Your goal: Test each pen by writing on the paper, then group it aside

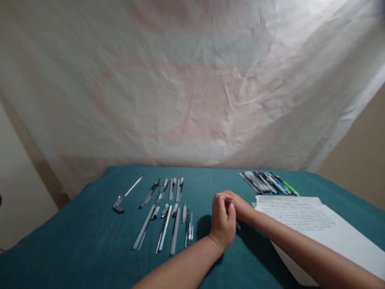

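Note:
My left hand (223,218) and my right hand (242,208) meet over the teal tablecloth (90,241), fingers curled and pressed together. A thin pale tip pokes out under the right wrist, so something small seems to be held between them, but I cannot make it out. Just left of my hands lie several pens and loose pen parts (168,224) in two rough rows. A row of assembled pens (267,182) lies at the far right of the table.
White sheets of paper with handwriting (303,224) lie under and beside my right forearm. A single thin refill (133,186) and a small dark clip piece (118,206) lie at the far left. A creased white sheet (192,88) hangs behind the table.

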A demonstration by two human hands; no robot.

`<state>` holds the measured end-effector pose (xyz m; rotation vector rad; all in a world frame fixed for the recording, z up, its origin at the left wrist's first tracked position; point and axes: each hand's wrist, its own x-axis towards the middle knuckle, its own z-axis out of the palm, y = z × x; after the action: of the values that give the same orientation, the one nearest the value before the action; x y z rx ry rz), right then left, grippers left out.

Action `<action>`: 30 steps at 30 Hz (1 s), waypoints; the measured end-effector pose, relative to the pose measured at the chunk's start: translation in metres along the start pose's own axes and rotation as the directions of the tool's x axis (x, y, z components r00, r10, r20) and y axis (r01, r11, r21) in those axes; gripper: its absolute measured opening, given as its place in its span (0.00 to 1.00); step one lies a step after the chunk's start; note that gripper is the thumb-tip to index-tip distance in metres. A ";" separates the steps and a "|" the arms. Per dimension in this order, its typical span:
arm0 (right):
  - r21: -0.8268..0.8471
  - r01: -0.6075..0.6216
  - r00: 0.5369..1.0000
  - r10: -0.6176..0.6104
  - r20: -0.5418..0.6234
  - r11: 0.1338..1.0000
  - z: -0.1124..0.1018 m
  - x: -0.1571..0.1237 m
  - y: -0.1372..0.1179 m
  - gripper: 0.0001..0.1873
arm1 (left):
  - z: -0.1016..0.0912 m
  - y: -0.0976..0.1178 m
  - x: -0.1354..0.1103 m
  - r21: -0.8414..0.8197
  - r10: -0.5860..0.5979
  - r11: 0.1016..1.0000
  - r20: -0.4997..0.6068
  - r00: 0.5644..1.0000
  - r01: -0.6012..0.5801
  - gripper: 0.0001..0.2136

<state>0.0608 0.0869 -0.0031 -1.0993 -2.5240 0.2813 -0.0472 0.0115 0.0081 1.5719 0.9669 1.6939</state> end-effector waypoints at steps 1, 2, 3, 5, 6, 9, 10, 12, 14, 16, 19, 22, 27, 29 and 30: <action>-0.003 0.023 1.000 -0.023 -0.005 1.000 -0.002 -0.006 0.002 0.12 | 0.001 -0.005 0.001 0.001 -0.019 1.000 -0.022 1.000 0.019 0.08; 0.004 0.038 0.999 -0.038 -0.022 0.999 -0.003 -0.011 0.004 0.14 | 0.001 -0.010 0.002 -0.003 -0.041 0.999 -0.049 0.998 0.041 0.10; 0.003 0.035 0.999 -0.035 -0.033 0.999 -0.004 -0.015 0.006 0.15 | 0.001 -0.015 0.003 -0.013 -0.071 0.997 -0.061 0.996 0.071 0.12; 0.002 0.027 0.998 -0.027 -0.063 1.000 -0.005 -0.022 0.011 0.16 | 0.002 -0.024 0.004 -0.055 -0.149 0.988 -0.086 0.985 0.145 0.15; 0.002 0.014 0.996 -0.014 -0.084 1.000 -0.006 -0.025 0.012 0.18 | 0.002 -0.027 0.005 -0.067 -0.174 0.984 -0.093 0.980 0.168 0.16; 0.006 -0.062 0.982 0.063 -0.176 0.998 -0.008 -0.034 0.015 0.23 | 0.002 -0.035 0.006 -0.082 -0.213 0.975 -0.100 0.972 0.206 0.19; 0.012 -0.094 0.974 0.094 -0.205 0.995 -0.009 -0.037 0.015 0.24 | 0.002 -0.037 0.007 -0.084 -0.221 0.973 -0.099 0.970 0.214 0.19; 0.025 -0.162 0.960 0.163 -0.228 0.987 -0.011 -0.044 0.013 0.25 | 0.002 -0.040 0.007 -0.082 -0.235 0.970 -0.094 0.967 0.228 0.19; 0.029 -0.238 0.948 0.239 -0.211 0.971 -0.013 -0.050 0.008 0.26 | 0.003 -0.042 0.008 -0.073 -0.245 0.968 -0.087 0.966 0.239 0.19; 0.022 -0.310 0.936 0.310 -0.167 0.950 -0.013 -0.053 0.004 0.27 | 0.003 -0.043 0.008 -0.060 -0.251 0.967 -0.080 0.965 0.246 0.18; -0.012 -0.396 0.915 0.394 -0.090 0.918 -0.015 -0.053 0.000 0.26 | 0.004 -0.043 0.008 -0.039 -0.253 0.967 -0.064 0.965 0.251 0.17; -0.084 -0.450 0.893 0.450 -0.019 0.889 -0.019 -0.052 -0.002 0.23 | 0.004 -0.042 0.008 -0.023 -0.253 0.967 -0.039 0.967 0.252 0.15; -0.232 -0.473 0.867 0.496 0.053 0.850 -0.024 -0.056 -0.002 0.15 | 0.005 -0.040 0.008 -0.022 -0.261 0.965 0.016 0.965 0.261 0.13; -0.243 -0.482 0.860 0.508 0.054 0.842 -0.024 -0.058 -0.001 0.13 | 0.006 -0.040 0.007 -0.022 -0.264 0.964 0.041 0.964 0.265 0.12; -0.238 -0.487 0.858 0.511 0.049 0.840 -0.025 -0.058 0.001 0.12 | 0.006 -0.039 0.007 -0.021 -0.264 0.964 0.054 0.963 0.265 0.11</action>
<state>0.1074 0.0458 0.0045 -1.8829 -2.3538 0.2053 -0.0432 0.0389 -0.0213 1.3908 1.0706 1.4697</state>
